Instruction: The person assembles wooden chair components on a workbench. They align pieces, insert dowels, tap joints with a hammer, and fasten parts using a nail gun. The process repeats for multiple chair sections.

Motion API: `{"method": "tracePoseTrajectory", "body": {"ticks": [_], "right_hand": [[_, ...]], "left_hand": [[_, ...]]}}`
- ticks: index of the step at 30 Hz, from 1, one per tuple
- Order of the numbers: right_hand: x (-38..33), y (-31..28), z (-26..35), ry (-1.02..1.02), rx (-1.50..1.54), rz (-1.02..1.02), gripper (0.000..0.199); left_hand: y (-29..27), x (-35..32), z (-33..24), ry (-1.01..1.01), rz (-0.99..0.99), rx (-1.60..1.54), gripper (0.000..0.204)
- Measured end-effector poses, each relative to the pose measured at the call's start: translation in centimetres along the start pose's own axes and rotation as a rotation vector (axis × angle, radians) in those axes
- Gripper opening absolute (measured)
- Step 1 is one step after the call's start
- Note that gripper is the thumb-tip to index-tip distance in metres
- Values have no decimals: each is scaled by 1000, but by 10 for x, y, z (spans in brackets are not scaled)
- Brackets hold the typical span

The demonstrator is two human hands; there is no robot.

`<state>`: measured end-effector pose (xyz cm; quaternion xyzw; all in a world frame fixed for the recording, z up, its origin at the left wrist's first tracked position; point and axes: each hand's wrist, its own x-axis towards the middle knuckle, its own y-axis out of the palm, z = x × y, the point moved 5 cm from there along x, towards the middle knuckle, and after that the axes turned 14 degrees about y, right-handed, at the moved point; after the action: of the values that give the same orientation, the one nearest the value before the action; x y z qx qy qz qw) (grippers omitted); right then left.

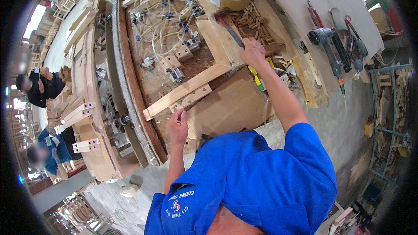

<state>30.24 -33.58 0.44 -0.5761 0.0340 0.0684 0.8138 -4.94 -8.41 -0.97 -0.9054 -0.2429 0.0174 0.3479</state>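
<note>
Pale flat wooden pieces [188, 89] already meet at a corner, my right grip [252, 52] wraps a reddish, dark-handled tool [230, 29] at its twelve o'clock, and my left grip [177, 126], closure unclear, meets a drilled pale wooden block [194, 96] at eight o'clock, seemingly unjoined.

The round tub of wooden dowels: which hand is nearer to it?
Right. The right hand holds a tool below the tub in the picture; the left hand is farther away, by the left end of the drilled block.
</note>
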Motion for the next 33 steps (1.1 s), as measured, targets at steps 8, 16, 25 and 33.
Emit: {"method": "tracePoseTrajectory", "body": {"ticks": [8,16,25,33], "right_hand": [[42,31,20,94,75,36,40],[-45,-11,7,151,921,419,36],[-117,-181,70,-449,1282,-31,29],[-115,28,-37,-35,351,50,48]], "left_hand": [[-2,-23,2,-97,19,3,24],[10,-27,14,-33,-10,-53,24],[8,-16,-1,9,18,-80,27],[14,-26,-9,-9,71,-113,26]]}}
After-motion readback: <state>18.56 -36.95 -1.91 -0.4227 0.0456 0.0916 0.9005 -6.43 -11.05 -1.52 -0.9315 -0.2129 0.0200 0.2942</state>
